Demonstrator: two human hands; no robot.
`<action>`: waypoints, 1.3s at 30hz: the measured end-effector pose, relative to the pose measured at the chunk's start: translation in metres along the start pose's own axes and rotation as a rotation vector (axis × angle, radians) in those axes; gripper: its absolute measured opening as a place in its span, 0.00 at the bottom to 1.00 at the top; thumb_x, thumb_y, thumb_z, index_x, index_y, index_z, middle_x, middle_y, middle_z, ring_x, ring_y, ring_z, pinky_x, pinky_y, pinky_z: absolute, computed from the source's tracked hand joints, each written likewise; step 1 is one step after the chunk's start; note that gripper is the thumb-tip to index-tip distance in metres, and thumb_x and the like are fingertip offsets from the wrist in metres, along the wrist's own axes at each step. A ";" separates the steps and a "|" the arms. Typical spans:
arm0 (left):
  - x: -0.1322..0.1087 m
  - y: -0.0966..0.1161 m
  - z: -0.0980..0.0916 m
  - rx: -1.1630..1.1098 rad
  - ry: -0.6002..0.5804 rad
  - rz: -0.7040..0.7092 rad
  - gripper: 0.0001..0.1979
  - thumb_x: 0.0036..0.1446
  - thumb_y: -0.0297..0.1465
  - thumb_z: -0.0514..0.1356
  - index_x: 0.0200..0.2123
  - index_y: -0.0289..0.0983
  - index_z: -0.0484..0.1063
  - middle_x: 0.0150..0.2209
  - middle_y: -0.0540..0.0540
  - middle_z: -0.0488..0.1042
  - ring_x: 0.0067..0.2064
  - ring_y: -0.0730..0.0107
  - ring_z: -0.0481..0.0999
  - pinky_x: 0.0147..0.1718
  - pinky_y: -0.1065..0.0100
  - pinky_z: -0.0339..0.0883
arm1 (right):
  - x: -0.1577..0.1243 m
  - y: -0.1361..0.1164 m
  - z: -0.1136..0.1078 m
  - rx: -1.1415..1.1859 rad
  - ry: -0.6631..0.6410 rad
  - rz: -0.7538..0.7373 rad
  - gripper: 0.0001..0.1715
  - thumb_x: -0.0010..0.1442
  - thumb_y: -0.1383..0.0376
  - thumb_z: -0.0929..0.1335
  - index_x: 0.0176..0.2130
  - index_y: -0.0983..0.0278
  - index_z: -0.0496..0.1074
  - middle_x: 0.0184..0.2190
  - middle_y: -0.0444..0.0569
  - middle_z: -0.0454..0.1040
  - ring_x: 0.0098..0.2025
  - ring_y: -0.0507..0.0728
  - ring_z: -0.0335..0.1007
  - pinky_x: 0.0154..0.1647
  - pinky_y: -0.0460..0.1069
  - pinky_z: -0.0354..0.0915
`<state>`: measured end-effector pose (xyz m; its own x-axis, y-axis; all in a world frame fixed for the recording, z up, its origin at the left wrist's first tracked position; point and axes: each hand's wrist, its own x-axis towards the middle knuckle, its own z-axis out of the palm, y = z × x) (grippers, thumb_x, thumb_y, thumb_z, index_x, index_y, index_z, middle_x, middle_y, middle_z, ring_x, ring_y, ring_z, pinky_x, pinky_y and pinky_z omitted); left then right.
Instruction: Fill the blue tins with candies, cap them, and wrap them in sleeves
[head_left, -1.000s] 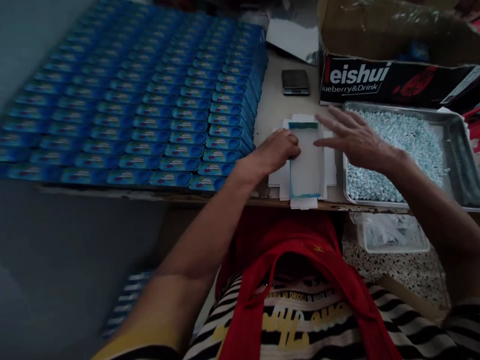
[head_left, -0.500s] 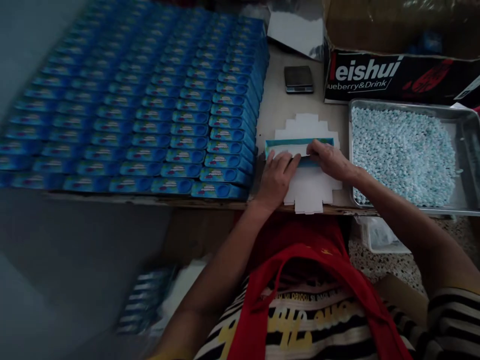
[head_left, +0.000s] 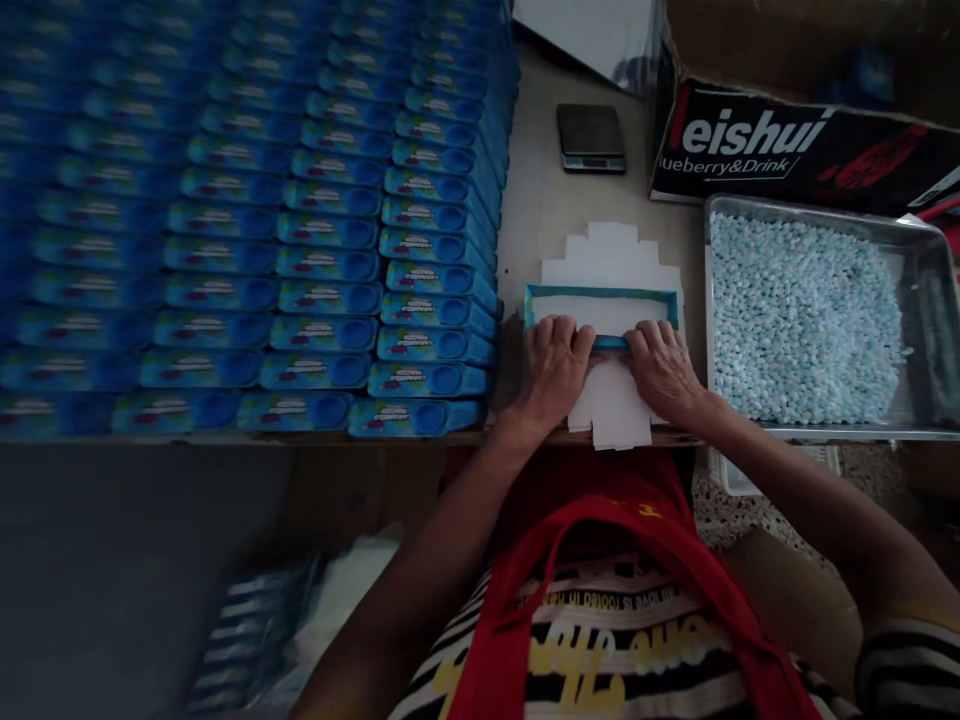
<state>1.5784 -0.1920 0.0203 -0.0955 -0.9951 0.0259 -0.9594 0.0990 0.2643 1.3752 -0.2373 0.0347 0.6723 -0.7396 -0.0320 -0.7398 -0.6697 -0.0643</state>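
A shallow blue-edged cardboard box [head_left: 600, 291] with a white inside lies on flat white die-cut card blanks [head_left: 611, 245] at the table's front edge. My left hand [head_left: 556, 365] grips the left part of its near wall, fingers curled over the rim. On the right part of that same wall, my right hand [head_left: 664, 368] is closed in a like way. Both thumbs point toward each other along the near side. Parts of the near wall are hidden under the fingers.
Many rows of blue printed boxes [head_left: 322, 300] fill the table's left side. On the right stands a metal tray [head_left: 919, 320] of pale blue-white pellets [head_left: 802, 310]. A small digital scale [head_left: 591, 135] and a black carton [head_left: 750, 150] are farther back.
The box's near wall has come up, and its white inside shows more openly. My right hand moved from the far right part of the box to the near wall; my left hand shifted slightly nearer.
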 end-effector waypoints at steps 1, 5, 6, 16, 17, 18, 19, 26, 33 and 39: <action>0.000 0.000 -0.003 0.006 -0.012 0.014 0.16 0.76 0.38 0.53 0.56 0.38 0.75 0.55 0.29 0.76 0.59 0.38 0.74 0.55 0.43 0.67 | 0.003 -0.001 -0.002 -0.009 -0.026 0.007 0.17 0.78 0.65 0.59 0.55 0.63 0.74 0.55 0.63 0.75 0.55 0.70 0.64 0.54 0.62 0.62; 0.004 -0.004 -0.006 0.016 -0.029 0.065 0.13 0.76 0.38 0.55 0.51 0.41 0.77 0.52 0.33 0.79 0.56 0.40 0.74 0.50 0.46 0.68 | 0.011 -0.001 -0.012 -0.046 -0.050 -0.003 0.16 0.79 0.58 0.61 0.50 0.63 0.74 0.49 0.62 0.76 0.52 0.70 0.66 0.49 0.61 0.60; 0.006 -0.005 -0.005 0.012 -0.032 0.074 0.12 0.76 0.38 0.55 0.50 0.41 0.77 0.51 0.34 0.79 0.55 0.42 0.74 0.50 0.47 0.68 | 0.013 -0.001 -0.014 -0.046 -0.045 0.000 0.18 0.79 0.56 0.61 0.50 0.64 0.73 0.48 0.61 0.77 0.51 0.70 0.67 0.48 0.60 0.60; -0.002 -0.006 -0.010 -0.032 0.118 0.098 0.14 0.73 0.33 0.62 0.59 0.41 0.78 0.61 0.33 0.78 0.65 0.45 0.76 0.60 0.47 0.70 | 0.009 0.020 -0.039 -0.033 -0.169 -0.110 0.14 0.77 0.69 0.62 0.50 0.65 0.77 0.47 0.58 0.80 0.50 0.65 0.71 0.44 0.55 0.61; -0.007 -0.005 -0.011 -0.058 0.203 0.107 0.17 0.73 0.33 0.62 0.62 0.43 0.77 0.64 0.33 0.76 0.69 0.44 0.73 0.65 0.44 0.67 | 0.001 0.028 -0.049 -0.033 -0.146 -0.104 0.16 0.74 0.73 0.62 0.51 0.65 0.78 0.46 0.58 0.80 0.50 0.64 0.72 0.45 0.55 0.62; -0.009 -0.005 -0.011 -0.090 0.290 0.101 0.20 0.73 0.33 0.62 0.65 0.45 0.75 0.67 0.33 0.74 0.72 0.44 0.70 0.69 0.42 0.63 | -0.007 0.038 -0.060 -0.043 -0.091 -0.074 0.19 0.72 0.75 0.62 0.52 0.65 0.79 0.46 0.59 0.80 0.50 0.65 0.72 0.45 0.55 0.63; -0.010 -0.006 -0.011 -0.127 0.370 0.077 0.20 0.73 0.34 0.61 0.66 0.45 0.74 0.68 0.33 0.73 0.73 0.44 0.68 0.72 0.41 0.60 | -0.015 0.049 -0.072 -0.060 -0.009 -0.022 0.21 0.71 0.75 0.62 0.54 0.63 0.79 0.45 0.59 0.80 0.50 0.65 0.72 0.45 0.56 0.63; 0.088 -0.017 -0.005 -0.281 0.360 -0.213 0.33 0.64 0.39 0.72 0.68 0.38 0.70 0.64 0.30 0.74 0.66 0.38 0.72 0.65 0.42 0.68 | -0.038 0.130 -0.161 -0.002 0.509 0.304 0.17 0.69 0.63 0.69 0.54 0.61 0.83 0.48 0.61 0.84 0.51 0.70 0.80 0.50 0.61 0.72; 0.186 -0.022 -0.016 -0.203 -0.072 -0.196 0.44 0.44 0.47 0.83 0.62 0.39 0.77 0.67 0.27 0.69 0.69 0.24 0.65 0.64 0.34 0.66 | 0.076 0.220 -0.225 -0.104 0.523 0.306 0.18 0.71 0.54 0.70 0.53 0.55 0.85 0.48 0.55 0.84 0.61 0.73 0.78 0.67 0.73 0.68; 0.179 -0.017 -0.020 -0.191 -0.018 -0.157 0.39 0.48 0.41 0.82 0.61 0.36 0.78 0.66 0.29 0.71 0.67 0.31 0.69 0.64 0.42 0.66 | 0.146 0.225 -0.202 0.007 0.440 0.167 0.17 0.68 0.54 0.74 0.49 0.62 0.83 0.46 0.57 0.81 0.62 0.77 0.73 0.69 0.82 0.62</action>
<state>1.5828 -0.3719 0.0395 0.0439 -0.9979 -0.0469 -0.8955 -0.0601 0.4409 1.3015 -0.5099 0.2166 0.4682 -0.7961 0.3835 -0.8356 -0.5400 -0.1007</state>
